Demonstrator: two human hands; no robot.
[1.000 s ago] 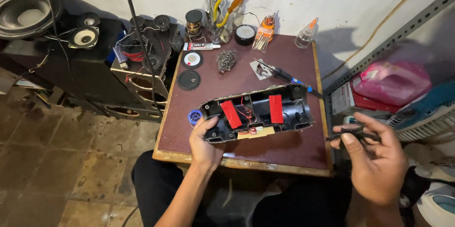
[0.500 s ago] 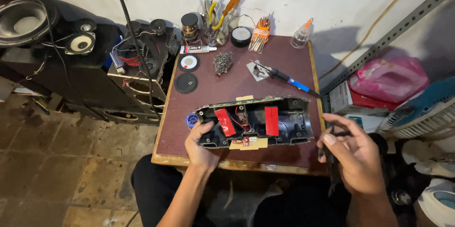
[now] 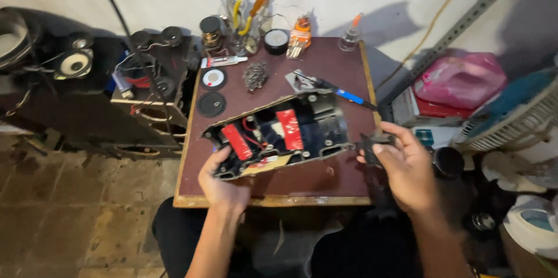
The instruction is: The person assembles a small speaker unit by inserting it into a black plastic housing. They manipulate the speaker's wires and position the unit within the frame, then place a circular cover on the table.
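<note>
Black plastic speaker shell (image 3: 279, 133), opened up, is tilted above the counter (image 3: 325, 182), left hand (image 3: 224, 182) fingers clamped on its near end. Right hand (image 3: 407, 164) pinches a small dark part (image 3: 369, 144). One-handed grip could probably slip and drop it.

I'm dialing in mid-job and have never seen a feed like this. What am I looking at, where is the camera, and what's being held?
There is no machine here: a person works with two bare hands, and the single camera sits on their head, looking down. The left hand grips the near end of an opened black casing with red parts inside, tilted above a small brown table. The right hand holds a small dark part beside the casing's right end. Farther back on the table lie a blue-handled tool, two round discs, a tape roll and a cup of tools. Speakers stand to the left.
</note>
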